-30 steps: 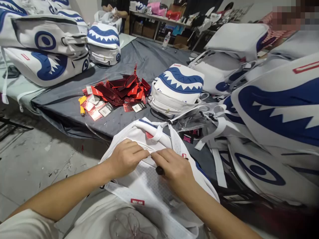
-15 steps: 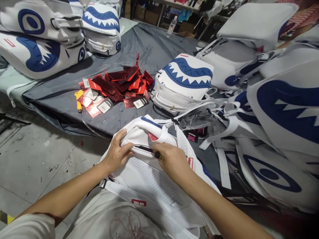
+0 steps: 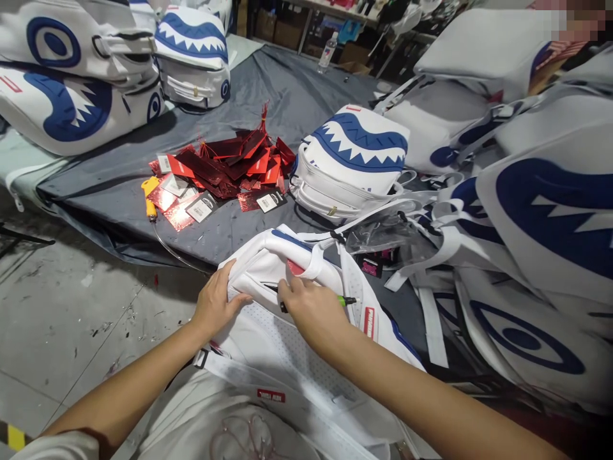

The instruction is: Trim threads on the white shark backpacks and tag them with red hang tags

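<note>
A white backpack with red label patches lies against my body, its padded, dotted back panel facing up. My left hand grips its upper left edge, thumb pressed on the fabric beside a dark slit. Closed in my right hand is a slim black-and-green tool; its green end sticks out past the knuckles, and its exact kind is unclear. The right fingertips rest at the slit. A red tag shows just above them, beneath a white loop of the bag.
Red foil hang tags are heaped on the grey-covered table, with a yellow-handled tool beside them. A finished-looking shark-mouth backpack stands behind mine. More backpacks crowd the right; others are stacked left. A bottle stands farther back.
My right hand has shifted left along the slit and turned, so the tool's green end now shows. My left hand has slid slightly left and down, its fingers still on the edge.
</note>
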A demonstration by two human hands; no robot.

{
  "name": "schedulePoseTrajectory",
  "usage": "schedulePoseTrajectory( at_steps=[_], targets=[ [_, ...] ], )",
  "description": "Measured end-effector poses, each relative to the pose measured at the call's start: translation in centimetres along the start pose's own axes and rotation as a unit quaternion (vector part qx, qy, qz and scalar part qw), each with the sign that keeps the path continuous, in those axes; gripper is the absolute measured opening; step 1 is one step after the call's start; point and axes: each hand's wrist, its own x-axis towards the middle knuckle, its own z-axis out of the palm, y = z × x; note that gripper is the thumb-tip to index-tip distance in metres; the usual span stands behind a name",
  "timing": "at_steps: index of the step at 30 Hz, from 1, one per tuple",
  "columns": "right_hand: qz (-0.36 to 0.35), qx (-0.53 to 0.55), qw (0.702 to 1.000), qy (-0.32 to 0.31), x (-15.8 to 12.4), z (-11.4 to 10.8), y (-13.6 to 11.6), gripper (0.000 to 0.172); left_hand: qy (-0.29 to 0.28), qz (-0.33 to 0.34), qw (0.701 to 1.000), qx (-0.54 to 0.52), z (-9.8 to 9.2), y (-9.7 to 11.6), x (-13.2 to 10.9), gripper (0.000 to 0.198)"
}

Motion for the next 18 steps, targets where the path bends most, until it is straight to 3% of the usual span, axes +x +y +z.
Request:
schedulePoseTrajectory(
  at_steps=[7, 10, 18],
  targets=[
    [-0.027, 0.206, 0.975, 0.082, 5.3, -0.4, -0.8, 0.026, -0.018, -0.051, 0.998, -0.033, -0.4, 0.2, 0.1, 0.072],
    [-0.032, 0.218, 0.971, 0.093, 7.0, -0.3, -0.7, 0.03, -0.028, -0.072, 0.997, -0.021, -0.2, -0.1, 0.4, 0.076],
    [0.002, 0.182, 0.979, 0.088, 5.8, -0.9, -1.6, 0.026, -0.07, -0.107, 0.992, 0.005, -0.3, -0.4, 1.0, 0.081]
  ],
)
